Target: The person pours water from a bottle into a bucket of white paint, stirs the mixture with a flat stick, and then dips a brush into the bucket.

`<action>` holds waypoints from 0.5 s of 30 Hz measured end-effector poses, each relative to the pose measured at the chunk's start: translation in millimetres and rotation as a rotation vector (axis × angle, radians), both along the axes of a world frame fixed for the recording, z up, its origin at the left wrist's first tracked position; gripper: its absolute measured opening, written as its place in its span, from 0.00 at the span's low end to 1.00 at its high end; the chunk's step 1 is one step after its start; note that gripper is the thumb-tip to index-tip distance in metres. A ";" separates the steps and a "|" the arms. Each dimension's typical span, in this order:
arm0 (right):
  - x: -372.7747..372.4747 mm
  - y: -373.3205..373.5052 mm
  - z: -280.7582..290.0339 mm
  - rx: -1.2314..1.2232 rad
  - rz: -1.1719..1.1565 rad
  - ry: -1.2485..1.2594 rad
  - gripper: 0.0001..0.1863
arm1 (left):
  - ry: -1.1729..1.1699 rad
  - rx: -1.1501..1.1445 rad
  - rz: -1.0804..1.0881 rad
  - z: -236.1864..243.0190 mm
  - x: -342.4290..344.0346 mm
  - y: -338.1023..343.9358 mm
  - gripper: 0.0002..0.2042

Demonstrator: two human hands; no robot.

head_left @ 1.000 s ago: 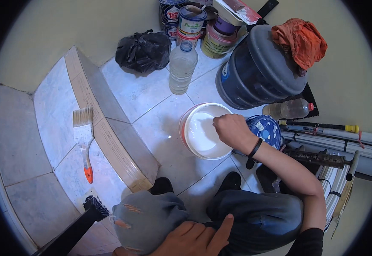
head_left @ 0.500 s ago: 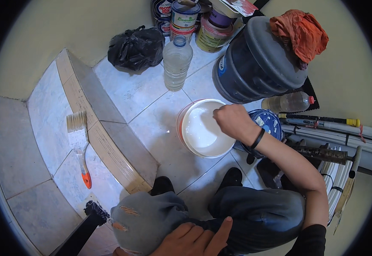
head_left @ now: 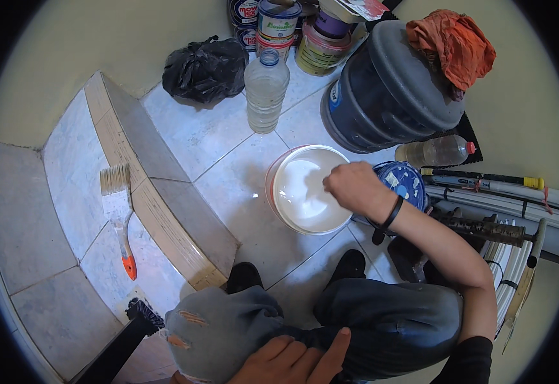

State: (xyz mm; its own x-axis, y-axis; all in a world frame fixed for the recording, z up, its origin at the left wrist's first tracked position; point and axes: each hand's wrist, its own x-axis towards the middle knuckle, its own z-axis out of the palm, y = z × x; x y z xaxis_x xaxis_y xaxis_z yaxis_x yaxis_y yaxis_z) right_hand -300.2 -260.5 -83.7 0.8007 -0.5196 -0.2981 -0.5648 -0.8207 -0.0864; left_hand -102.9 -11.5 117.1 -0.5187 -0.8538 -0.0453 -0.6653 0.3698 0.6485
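The right hand (head_left: 356, 185) is curled over the right rim of a round white plastic bucket (head_left: 321, 217) holding white liquid (head_left: 295, 185), which stands on the pale tiled floor (head_left: 228, 169); whether it grasps anything cannot be told. The left hand (head_left: 286, 365) lies loosely on the lap, thumb spread, nothing visible in it. The step looks like working the liquid inside the bucket. Judging by this pose, the next move calls for a steady wrist, clear of the rim.
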 end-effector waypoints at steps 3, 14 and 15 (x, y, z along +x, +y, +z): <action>-2.8 -19.6 0.8 -0.097 -0.033 -0.026 0.07 | 0.030 -0.027 0.040 -1.6 -2.2 1.2 0.24; 5.4 48.9 9.0 0.110 0.059 -0.019 0.06 | -0.019 -0.159 0.274 0.5 -2.7 -1.9 0.20; 6.3 51.2 10.0 0.143 0.057 -0.029 0.06 | -0.026 -0.156 0.262 2.0 -4.2 -1.6 0.19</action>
State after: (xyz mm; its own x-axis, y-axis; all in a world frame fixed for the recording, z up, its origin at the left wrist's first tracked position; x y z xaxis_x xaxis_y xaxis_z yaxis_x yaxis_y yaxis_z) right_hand -293.9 -209.3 -73.7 0.8371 -0.4267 -0.3422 -0.5129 -0.8298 -0.2198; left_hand -107.2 -13.1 119.1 -0.2799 -0.9561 0.0861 -0.7671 0.2767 0.5788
